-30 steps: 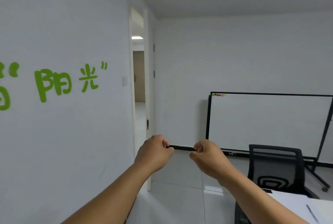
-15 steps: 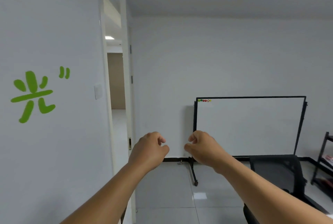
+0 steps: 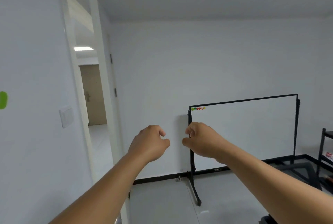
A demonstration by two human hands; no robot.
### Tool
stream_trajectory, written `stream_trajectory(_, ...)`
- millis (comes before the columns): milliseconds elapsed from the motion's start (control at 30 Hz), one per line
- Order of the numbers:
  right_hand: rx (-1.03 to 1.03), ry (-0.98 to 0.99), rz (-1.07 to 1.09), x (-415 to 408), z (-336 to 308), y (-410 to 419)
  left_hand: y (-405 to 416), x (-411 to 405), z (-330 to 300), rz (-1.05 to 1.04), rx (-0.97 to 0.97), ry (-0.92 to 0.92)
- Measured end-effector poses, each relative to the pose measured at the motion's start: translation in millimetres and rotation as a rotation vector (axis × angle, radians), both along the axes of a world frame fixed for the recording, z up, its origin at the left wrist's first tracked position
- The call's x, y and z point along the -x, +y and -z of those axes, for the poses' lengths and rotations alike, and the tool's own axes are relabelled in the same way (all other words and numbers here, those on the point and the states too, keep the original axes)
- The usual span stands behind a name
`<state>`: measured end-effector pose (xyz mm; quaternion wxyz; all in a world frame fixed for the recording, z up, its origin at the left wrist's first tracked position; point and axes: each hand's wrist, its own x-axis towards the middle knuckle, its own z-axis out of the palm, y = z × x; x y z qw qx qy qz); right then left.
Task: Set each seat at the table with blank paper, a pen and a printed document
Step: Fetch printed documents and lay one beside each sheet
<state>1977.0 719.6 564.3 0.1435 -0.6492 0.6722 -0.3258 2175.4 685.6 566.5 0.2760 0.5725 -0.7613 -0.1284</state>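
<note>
No paper, pen, printed document or table shows in the head view. My left hand (image 3: 148, 142) and my right hand (image 3: 201, 140) are raised side by side at chest height in front of the white wall. A small gap separates them. The fingers of both are loosely curled with the thumbs pointing toward each other, and nothing is held in either.
An open doorway (image 3: 91, 97) leads to a corridor on the left, with a light switch (image 3: 66, 116) beside it. A black-framed whiteboard on a stand (image 3: 243, 133) is ahead on the right. A black mesh chair (image 3: 295, 171) and a dark shelf (image 3: 324, 151) sit at the right edge.
The view has swung away from the table corner with its paper and pen, now out of frame. My hands have drawn slightly apart and their fingers have loosened.
</note>
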Motion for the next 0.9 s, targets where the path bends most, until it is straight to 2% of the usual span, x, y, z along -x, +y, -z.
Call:
stream_trajectory(133, 0.029, 0.026, 0.000, 33, -15, -68, -71, 31, -18, 0.008, 0.035, -0.077)
stream_trajectory(367, 0.021, 0.129, 0.070, 104, -51, -167, -181, 83, -50, 0.029, 0.032, -0.098)
stream_trajectory(700, -0.059, 0.367, 0.293, 199, -72, -319, -364, 202, -57, 0.209, 0.056, -0.234)
stream_trajectory(900, -0.133, 0.463, 0.518, 249, -68, -431, -505, 268, -48, 0.306, 0.099, -0.340)
